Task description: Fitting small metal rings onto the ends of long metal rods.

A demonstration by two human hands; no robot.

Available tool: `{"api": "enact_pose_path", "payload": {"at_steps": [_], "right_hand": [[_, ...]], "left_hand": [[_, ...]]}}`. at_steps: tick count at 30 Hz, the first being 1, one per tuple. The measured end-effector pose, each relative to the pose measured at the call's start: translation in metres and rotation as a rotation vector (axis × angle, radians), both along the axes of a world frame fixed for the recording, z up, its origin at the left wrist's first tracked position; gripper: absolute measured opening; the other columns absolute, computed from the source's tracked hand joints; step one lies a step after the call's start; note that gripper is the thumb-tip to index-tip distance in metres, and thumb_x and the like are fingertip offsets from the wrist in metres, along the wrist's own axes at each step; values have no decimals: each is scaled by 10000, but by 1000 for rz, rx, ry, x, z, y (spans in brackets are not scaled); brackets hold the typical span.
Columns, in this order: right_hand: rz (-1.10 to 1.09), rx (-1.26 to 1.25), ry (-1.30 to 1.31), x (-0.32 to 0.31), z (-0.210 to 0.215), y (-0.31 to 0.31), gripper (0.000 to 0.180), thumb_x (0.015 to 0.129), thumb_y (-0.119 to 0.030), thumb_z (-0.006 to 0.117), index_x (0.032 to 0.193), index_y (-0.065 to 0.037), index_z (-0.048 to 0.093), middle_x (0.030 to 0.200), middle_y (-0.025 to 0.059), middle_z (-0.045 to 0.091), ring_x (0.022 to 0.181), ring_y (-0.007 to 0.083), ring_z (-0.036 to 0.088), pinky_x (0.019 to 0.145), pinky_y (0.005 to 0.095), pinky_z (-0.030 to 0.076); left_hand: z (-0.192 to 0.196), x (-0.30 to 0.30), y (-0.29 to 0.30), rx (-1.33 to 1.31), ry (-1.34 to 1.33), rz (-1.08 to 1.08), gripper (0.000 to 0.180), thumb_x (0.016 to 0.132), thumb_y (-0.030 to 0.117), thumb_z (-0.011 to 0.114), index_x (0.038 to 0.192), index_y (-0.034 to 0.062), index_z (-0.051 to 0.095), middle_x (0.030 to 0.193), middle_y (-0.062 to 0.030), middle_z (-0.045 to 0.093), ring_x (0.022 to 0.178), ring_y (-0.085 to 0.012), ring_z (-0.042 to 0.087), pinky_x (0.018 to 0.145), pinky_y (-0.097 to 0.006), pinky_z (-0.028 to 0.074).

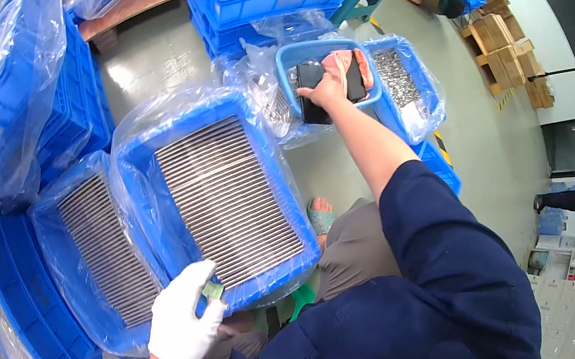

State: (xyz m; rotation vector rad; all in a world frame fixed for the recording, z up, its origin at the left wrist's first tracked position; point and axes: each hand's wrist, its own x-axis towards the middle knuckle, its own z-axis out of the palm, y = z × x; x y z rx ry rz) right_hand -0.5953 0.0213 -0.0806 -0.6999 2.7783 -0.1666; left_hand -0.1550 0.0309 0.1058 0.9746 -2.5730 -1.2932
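Black flat object (312, 109) — in the light-blue basket's (297, 52) mouth; right hand (326, 91) on it, fingers partly curled, grip firmness unclear. Left gloved hand (187, 316) — half open, small green piece (213, 291) between thumb and fingers, by crate (173, 233) of rods (229, 197).

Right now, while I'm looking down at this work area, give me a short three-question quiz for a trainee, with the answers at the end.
1. Which hand wears the white glove?
2. Fill in the blank: the plastic-lined blue crate just ahead of that glove holds parallel metal ____.
3. True or false: the bare hand is at the light-blue tub with the pink item in it.

Key:
1. The left hand.
2. Rods.
3. True: the right hand touches a flat black object there.
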Motion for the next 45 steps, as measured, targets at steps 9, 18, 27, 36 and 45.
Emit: {"api": "enact_pose_path", "payload": {"at_steps": [9, 18, 27, 36, 45], "right_hand": [[-81, 136, -17, 9, 27, -13, 868, 608, -520, 685, 1209, -2, 335, 1142, 175, 509, 1074, 290, 488, 879, 356, 426], [-126, 26, -33, 4, 9, -11, 844, 598, -427, 728, 1190, 18, 323, 1155, 191, 482, 1078, 307, 475, 873, 374, 430], [-91, -169, 70, -28, 31, 9, 602, 667, -475, 653, 1031, -4, 565, 1005, 164, 594, 962, 242, 564, 811, 334, 436], [-478, -941, -697, -10, 106, 80, 200, 832, -220, 520, 962, -70, 497, 676, 21, 449, 407, 71, 318, 352, 219, 266], [118, -858, -1044, 174, 149, 103, 242, 810, -166, 540, 1044, -108, 561, 718, -31, 518, 501, 29, 389, 423, 181, 318]], "left_hand": [[1, -1, -7, 33, -27, -60, 416, 664, 101, 598, 1067, 28, 528, 1060, -172, 552, 940, -323, 556, 828, -342, 441], [-1, -1, -5, 40, -53, -67, 433, 653, 87, 598, 1076, 35, 525, 1066, -170, 552, 959, -318, 550, 846, -349, 433], [7, 3, -5, 104, -121, -18, 416, 699, 125, 572, 1104, 42, 519, 1086, -170, 544, 1000, -315, 532, 874, -342, 416], [5, 14, 7, 103, -162, -51, 401, 756, 124, 542, 1152, 78, 500, 1086, -150, 557, 1018, -270, 534, 889, -323, 409], [-13, 14, -3, 198, -201, -10, 421, 784, 194, 529, 1177, 52, 476, 1112, -141, 551, 1034, -224, 527, 884, -296, 401]]}}
